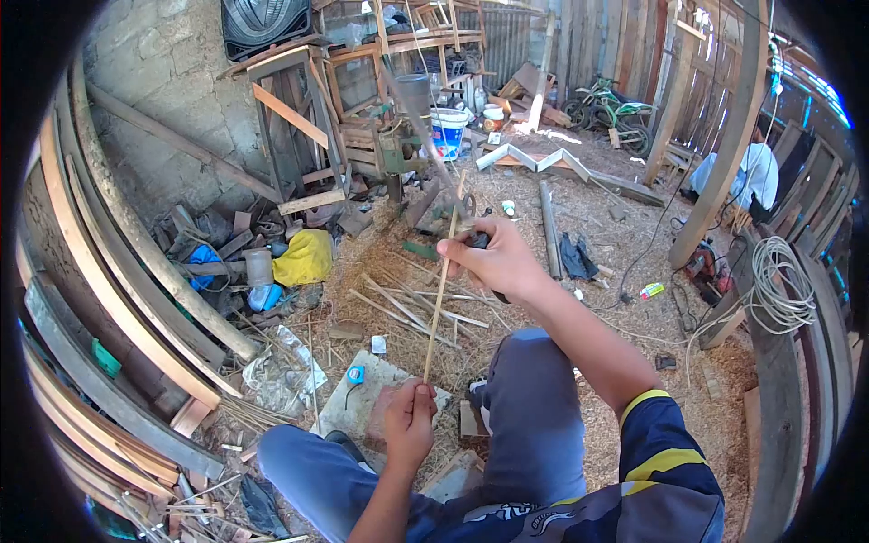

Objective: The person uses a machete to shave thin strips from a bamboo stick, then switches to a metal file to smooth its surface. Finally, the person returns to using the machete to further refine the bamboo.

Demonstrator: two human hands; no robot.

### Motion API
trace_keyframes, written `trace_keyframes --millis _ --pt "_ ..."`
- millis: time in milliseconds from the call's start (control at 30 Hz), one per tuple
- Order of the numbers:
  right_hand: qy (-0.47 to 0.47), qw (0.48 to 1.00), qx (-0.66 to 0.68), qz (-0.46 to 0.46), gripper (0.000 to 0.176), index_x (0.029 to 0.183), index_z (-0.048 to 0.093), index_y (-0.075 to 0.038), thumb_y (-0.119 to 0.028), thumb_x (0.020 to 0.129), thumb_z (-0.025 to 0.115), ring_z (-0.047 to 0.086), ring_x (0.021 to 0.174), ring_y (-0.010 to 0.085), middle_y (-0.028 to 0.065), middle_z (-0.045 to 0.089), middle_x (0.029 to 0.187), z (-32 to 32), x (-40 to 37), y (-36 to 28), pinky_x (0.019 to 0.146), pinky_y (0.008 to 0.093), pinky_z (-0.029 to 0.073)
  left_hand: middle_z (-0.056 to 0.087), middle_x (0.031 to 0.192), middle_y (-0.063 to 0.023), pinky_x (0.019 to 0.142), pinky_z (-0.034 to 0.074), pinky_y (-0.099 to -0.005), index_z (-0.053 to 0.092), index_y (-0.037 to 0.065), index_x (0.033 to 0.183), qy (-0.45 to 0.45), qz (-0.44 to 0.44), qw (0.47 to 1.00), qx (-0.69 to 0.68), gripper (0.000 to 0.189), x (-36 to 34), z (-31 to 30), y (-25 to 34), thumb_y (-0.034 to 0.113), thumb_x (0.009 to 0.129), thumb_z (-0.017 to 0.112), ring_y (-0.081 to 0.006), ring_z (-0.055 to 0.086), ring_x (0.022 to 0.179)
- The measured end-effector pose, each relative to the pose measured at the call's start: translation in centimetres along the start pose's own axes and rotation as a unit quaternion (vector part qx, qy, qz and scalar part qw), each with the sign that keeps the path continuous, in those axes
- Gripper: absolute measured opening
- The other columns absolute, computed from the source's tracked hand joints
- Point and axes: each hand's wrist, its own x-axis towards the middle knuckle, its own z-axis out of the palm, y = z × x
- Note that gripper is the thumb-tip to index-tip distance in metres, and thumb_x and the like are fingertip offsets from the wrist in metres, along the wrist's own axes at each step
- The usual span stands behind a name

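A thin wooden stick (441, 299) stands at a slight tilt in front of my body. Its lower end is in my left hand (410, 423), whose fingers are closed round it above my knees. Higher up, my right hand (493, 258) is wrapped round the dark handle of a long blade (421, 127), which points up and away to the left. The right fingertips and the blade's base lie close to the stick; whether they touch it cannot be made out. Below the left hand is a pale board (362, 398) with a blue tape measure (356, 374).
Loose sticks (425, 312) and shavings cover the ground ahead. Curved planks (118, 271) lean at the left, near a yellow cloth (303, 258). A wooden post (729, 145) and coiled cable (783, 285) stand right. Another person (759, 172) crouches behind the post.
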Motion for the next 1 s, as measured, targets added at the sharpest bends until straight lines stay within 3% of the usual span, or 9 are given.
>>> trace_keyframes --millis 133,333,433,633,733,900,1000 --pt "-0.021 0.996 0.077 -0.031 0.024 0.096 0.067 -0.002 -0.022 0.098 0.079 0.05 0.044 0.0072 0.0112 0.076 0.077 -0.3 0.2 -1.0 0.04 0.0252 0.035 0.041 0.065 0.0054 0.044 0.025 -0.026 0.057 0.01 0.099 -0.08 -0.131 0.971 -0.185 0.026 0.5 -0.7 2.1 0.03 0.115 0.051 -0.0057 0.032 0.05" --pt "0.066 0.988 0.137 -0.022 0.016 0.096 0.066 -0.003 -0.016 0.097 0.076 0.051 0.045 0.0082 0.0086 0.073 0.074 1.1 1.5 -1.3 0.041 0.0274 0.038 0.04 0.067 0.0043 0.045 0.023 -0.0256 0.057 0.009 0.103 -0.108 -0.133 0.916 -0.364 0.025 0.3 -1.1 2.6 0.029 0.115 0.051 -0.0056 0.031 0.051" --pt "0.135 0.984 0.117 -0.005 0.018 0.101 0.066 -0.002 -0.016 0.097 0.077 0.051 0.047 0.008 0.0103 0.076 0.083 1.1 2.1 -0.4 0.042 0.0268 0.039 0.04 0.068 0.0041 0.046 0.023 -0.025 0.057 0.008 0.104 -0.116 -0.119 0.912 -0.376 0.025 0.0 -1.6 3.3 0.029 0.115 0.051 -0.0058 0.031 0.052" --pt "0.062 0.983 0.169 0.048 0.027 0.108 0.068 -0.002 -0.024 0.097 0.08 0.05 0.046 0.0074 0.0174 0.079 0.103 3.0 -0.5 -0.3 0.042 0.0262 0.038 0.047 0.07 0.0028 0.047 0.028 -0.0239 0.058 0.008 0.107 -0.096 -0.103 0.931 -0.336 0.018 -0.4 -1.3 4.1 0.025 0.113 0.055 -0.0053 0.035 0.054" --pt "-0.018 0.978 0.205 0.03 0.031 0.109 0.067 -0.003 -0.027 0.097 0.081 0.049 0.046 0.0071 0.0177 0.079 0.106 4.4 -1.2 -0.9 0.042 0.0255 0.038 0.051 0.073 0.0022 0.047 0.03 -0.0236 0.057 0.01 0.107 -0.077 -0.107 0.934 -0.332 0.012 -0.6 -1.1 4.2 0.02 0.112 0.06 -0.0047 0.039 0.055" --pt "-0.048 0.976 0.214 0.003 0.019 0.105 0.063 -0.007 -0.018 0.099 0.078 0.049 0.046 0.0074 0.0187 0.079 0.102 6.4 -1.9 -1.0 0.042 0.0249 0.038 0.05 0.072 0.0024 0.046 0.03 -0.0241 0.055 0.013 0.108 -0.061 -0.085 0.944 -0.313 0.009 -0.9 -1.0 3.6 0.019 0.111 0.059 -0.0059 0.037 0.053" --pt "-0.051 0.973 0.224 0.003 0.021 0.107 0.062 -0.008 -0.016 0.098 0.079 0.05 0.045 0.0077 0.0182 0.079 0.1 6.9 -1.8 -1.0 0.042 0.0249 0.038 0.049 0.07 0.0028 0.045 0.029 -0.0246 0.056 0.012 0.108 -0.051 -0.086 0.945 -0.311 0.009 -1.1 -1.0 3.9 0.021 0.112 0.058 -0.0062 0.035 0.052"
